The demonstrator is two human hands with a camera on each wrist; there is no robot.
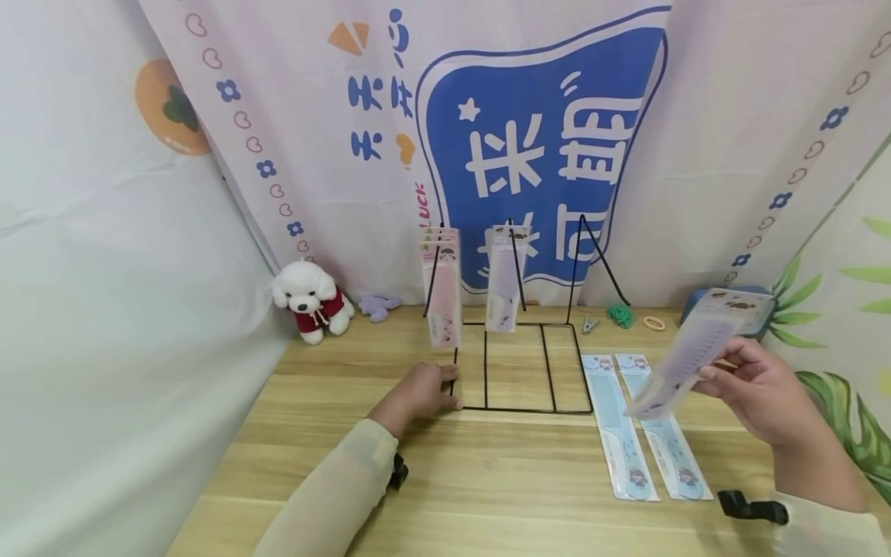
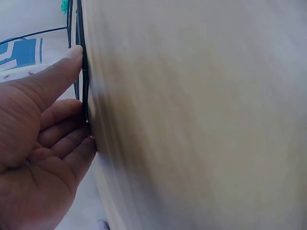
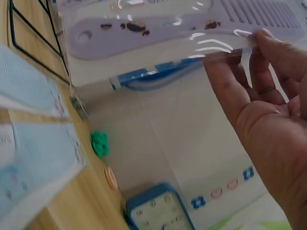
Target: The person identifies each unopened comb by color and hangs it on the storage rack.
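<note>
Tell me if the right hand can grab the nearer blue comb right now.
Probably not yet: the right hand pinches a packaged purple comb, which likely has to be put down first. Otherwise the way looks free; nothing appears to rest on the blue comb.

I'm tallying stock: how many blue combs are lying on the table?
2: one blue comb lies right of the rack; a second blue comb lies beside it, partly behind the held purple comb.

“LUCK”, “天天开心”, “来可期” (sideways) on bkdrp [image 1: 306, 85]
</note>
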